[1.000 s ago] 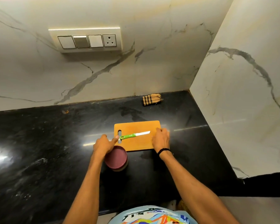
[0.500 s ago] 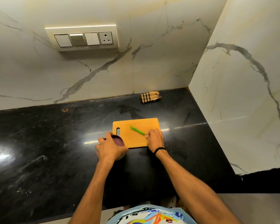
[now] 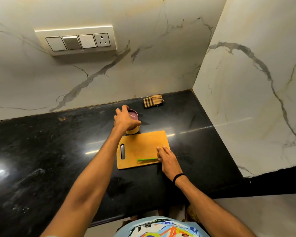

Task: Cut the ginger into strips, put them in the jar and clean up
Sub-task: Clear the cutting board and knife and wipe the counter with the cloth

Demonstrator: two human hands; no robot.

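A wooden cutting board (image 3: 140,144) lies on the black counter (image 3: 41,151). Along the board's front edge lies a knife (image 3: 147,159). Its green handle points left and its blade is hidden under my right hand (image 3: 167,159). That hand rests over the blade end at the board's right edge, fingers stretched out. Just behind the board's far left corner stands the jar (image 3: 133,131), with a maroon lid and a pale yellow body. My left hand (image 3: 125,119) grips the jar from above around the lid. No ginger is visible.
A folded striped cloth (image 3: 153,101) lies at the back of the counter near the corner. Marble walls close off the back and the right side. A switch panel (image 3: 75,41) is on the back wall. The counter's front edge is close to my body.
My left hand carried the jar from the board's near left corner to behind the board. My right hand turned the knife and brought it to the board's front edge.
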